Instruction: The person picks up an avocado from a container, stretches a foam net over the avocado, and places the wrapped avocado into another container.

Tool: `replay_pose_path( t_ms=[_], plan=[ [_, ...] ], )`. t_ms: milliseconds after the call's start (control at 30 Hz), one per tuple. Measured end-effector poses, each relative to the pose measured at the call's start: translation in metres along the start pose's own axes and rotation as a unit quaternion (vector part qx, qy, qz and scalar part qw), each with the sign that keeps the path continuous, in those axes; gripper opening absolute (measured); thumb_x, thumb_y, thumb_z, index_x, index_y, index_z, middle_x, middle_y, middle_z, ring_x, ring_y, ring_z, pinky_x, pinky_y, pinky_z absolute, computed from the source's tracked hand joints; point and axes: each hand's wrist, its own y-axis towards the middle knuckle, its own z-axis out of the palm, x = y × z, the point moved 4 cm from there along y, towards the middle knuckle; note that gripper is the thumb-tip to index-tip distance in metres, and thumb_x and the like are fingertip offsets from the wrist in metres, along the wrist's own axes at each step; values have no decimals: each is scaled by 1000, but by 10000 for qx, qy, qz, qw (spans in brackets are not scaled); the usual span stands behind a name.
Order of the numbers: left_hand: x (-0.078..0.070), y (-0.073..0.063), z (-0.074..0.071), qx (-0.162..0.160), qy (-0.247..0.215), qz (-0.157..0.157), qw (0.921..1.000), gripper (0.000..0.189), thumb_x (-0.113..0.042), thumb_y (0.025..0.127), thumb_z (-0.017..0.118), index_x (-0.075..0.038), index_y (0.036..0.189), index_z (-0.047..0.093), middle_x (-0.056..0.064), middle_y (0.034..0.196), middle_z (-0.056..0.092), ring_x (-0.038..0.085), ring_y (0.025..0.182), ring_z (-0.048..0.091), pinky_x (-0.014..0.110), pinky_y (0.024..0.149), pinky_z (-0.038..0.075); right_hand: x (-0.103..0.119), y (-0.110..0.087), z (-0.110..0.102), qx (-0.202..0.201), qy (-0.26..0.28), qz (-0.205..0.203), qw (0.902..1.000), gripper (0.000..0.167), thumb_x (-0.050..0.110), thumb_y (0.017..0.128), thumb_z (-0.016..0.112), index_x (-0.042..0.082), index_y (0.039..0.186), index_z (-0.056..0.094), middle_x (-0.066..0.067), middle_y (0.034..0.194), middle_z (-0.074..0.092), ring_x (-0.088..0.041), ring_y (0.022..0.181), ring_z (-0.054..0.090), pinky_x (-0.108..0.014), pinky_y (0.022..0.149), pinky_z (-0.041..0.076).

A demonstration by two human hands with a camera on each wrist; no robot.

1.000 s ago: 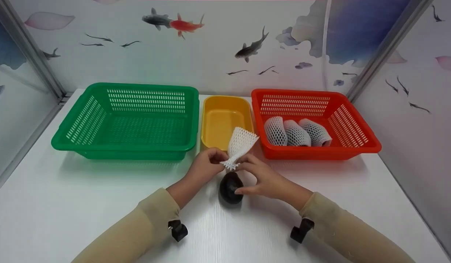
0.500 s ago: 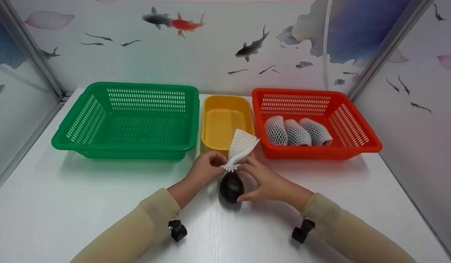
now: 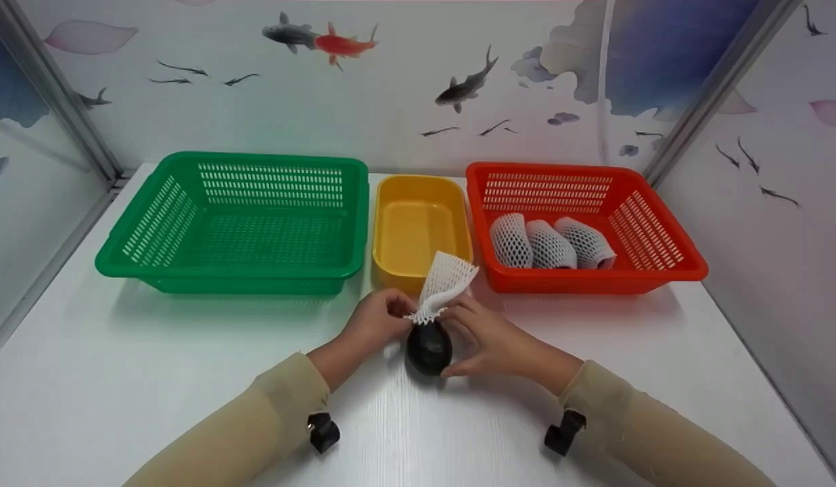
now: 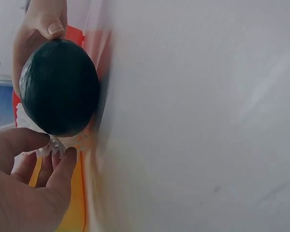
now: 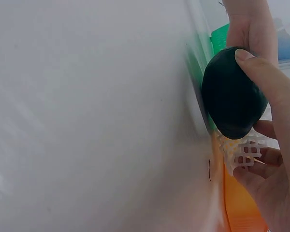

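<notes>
A dark, smooth avocado lies on the white table between the hands. Its far end meets the gathered mouth of a white foam net sleeve, which slants up and right over the yellow bin's front. With thumb and fingers, the left hand pinches the left side of that mouth, seen close in the left wrist view. Curled around the avocado's right side, the right hand has its thumb on the near end, while its other fingers touch the net. The net partly hides those fingertips.
Behind the hands stands a yellow bin. A green basket is at back left; a red basket at back right holds 3 items in foam nets. Printed walls enclose the table.
The net has come down toward me, its mouth now meeting the avocado's far end. Both hands have moved slightly nearer. The right thumb has slid to the avocado's near end.
</notes>
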Motion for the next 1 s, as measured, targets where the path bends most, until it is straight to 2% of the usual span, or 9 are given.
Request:
replay_pose_path(
  t_ms=[133,233,500,600,700,833,933,1000],
  plan=[
    [4,-1,-1,62,-5,-144,9999,18,6,77,66,-5,91,67,1,86,62,18,83,55,30,76,49,0,-1,1,3,115,124,9999,68,55,71,81,22,125,55,8,130,44,-9,122,43,-35,102,42],
    [6,-2,-1,85,49,-132,9999,18,5,77,66,-5,90,67,1,85,62,18,82,54,29,74,48,0,-3,1,-65,206,129,9997,67,54,71,82,21,123,56,7,128,47,-8,120,47,-34,102,43],
    [7,-10,-2,180,507,124,9985,15,4,77,66,-8,84,62,0,82,59,17,82,55,31,74,49,4,-6,1,-221,65,196,9995,65,54,72,81,17,121,59,3,119,55,-13,112,56,-34,96,47],
    [5,-14,-2,213,923,417,9946,17,5,76,66,-10,79,59,-2,78,58,17,79,54,31,73,48,7,-7,0,-246,74,216,9994,61,48,72,83,17,119,60,2,115,57,-16,109,59,-35,94,48],
    [1,-18,-2,206,1581,795,9840,20,4,74,67,-13,76,57,-4,74,55,15,74,51,31,68,45,9,-7,-1,-302,122,146,9994,55,43,72,85,16,114,61,2,111,59,-17,106,60,-34,92,50],
    [-6,-24,-1,195,2582,1309,9570,23,2,74,68,-15,74,54,-5,70,50,15,68,47,31,62,41,11,-9,-1,-433,138,-31,9990,50,39,73,86,15,108,61,1,106,60,-16,101,62,-34,87,52],
    [-9,-28,0,273,3052,1448,9408,22,-1,77,69,-15,76,54,-5,68,49,15,67,46,31,61,41,12,-11,0,-570,37,-268,9980,44,37,74,85,14,104,61,0,102,62,-14,98,63,-32,84,53],
    [-10,-31,1,350,3193,1441,9360,21,-3,80,70,-15,77,54,-5,68,49,15,66,47,31,61,41,13,-13,0,-654,-35,-431,9969,41,35,76,85,14,101,61,0,100,63,-13,96,63,-31,83,53]
  ],
)
